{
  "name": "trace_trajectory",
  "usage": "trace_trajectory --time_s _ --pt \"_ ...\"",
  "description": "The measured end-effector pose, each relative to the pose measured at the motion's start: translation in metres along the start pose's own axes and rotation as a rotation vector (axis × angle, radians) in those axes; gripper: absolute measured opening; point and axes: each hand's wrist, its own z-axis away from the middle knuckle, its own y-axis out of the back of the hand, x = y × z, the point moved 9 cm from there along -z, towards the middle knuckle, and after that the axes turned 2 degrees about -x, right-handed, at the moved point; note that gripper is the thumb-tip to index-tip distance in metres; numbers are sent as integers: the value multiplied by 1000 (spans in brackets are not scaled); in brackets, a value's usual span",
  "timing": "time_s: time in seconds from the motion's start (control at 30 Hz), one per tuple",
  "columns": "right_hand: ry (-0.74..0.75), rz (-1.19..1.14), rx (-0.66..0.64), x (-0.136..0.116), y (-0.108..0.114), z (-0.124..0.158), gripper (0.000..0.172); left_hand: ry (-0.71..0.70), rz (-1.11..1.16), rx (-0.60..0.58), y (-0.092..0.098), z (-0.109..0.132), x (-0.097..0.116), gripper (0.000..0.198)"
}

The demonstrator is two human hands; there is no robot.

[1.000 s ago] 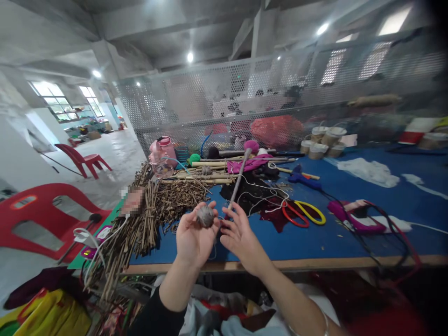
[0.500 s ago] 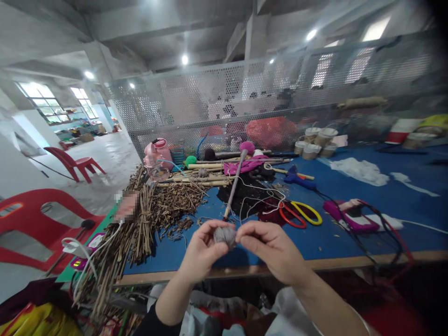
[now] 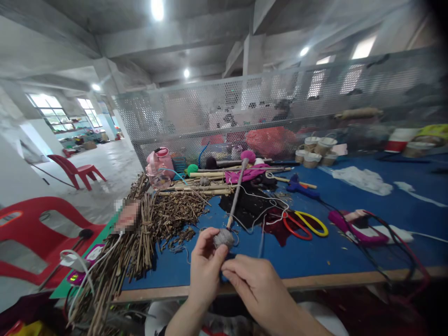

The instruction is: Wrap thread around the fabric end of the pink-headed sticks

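My left hand (image 3: 206, 266) grips a small grey ball of yarn (image 3: 224, 238) between thumb and fingers, above the table's front edge. Just below and right of the ball, my right hand (image 3: 257, 284) is closed in a pinch. A thin yarn strand (image 3: 261, 240) runs down to it from the table; the fingertips hide its end. Beyond the ball lies a stick wrapped in grey yarn (image 3: 238, 196), with a magenta ball (image 3: 248, 156) at its far end. Loose pale string (image 3: 266, 198) loops over a black cloth (image 3: 231, 205) to its right.
Bundled dry twigs (image 3: 145, 238) cover the table's left side. On the right are scissors with red and yellow handles (image 3: 311, 224), a blue glue gun (image 3: 301, 187) and a magenta power strip (image 3: 360, 231). Paper cups (image 3: 311, 157) stand before a perforated metal screen (image 3: 182, 112).
My right hand has moved down and left, below the yarn ball. My left hand has turned more upright, still gripping the ball. The camera view has shifted slightly.
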Motion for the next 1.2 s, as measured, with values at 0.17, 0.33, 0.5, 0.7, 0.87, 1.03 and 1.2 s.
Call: trace_trajectory --time_s 0.17,0.33,0.5,0.7,0.87,1.03,1.2 --pt "0 -221 27 0 22 -1 26 83 161 -198 -10 16 -10 45" --pt "-67 -339 -14 9 17 7 28 42 65 -336 -6 23 -5 46" --pt "20 -171 -181 -5 17 4 29 169 -107 -228 -1 23 -13 39" --pt "-110 -148 53 31 30 -11 23 222 84 -362 -19 30 -9 45" --pt "13 66 -108 12 2 2 26 -9 -107 -60 6 15 9 32" --pt "-25 -83 39 21 25 -1 25 60 -37 -364 -21 24 0 35" --pt "27 9 -149 23 -3 4 28 18 -92 -80 8 16 4 32"
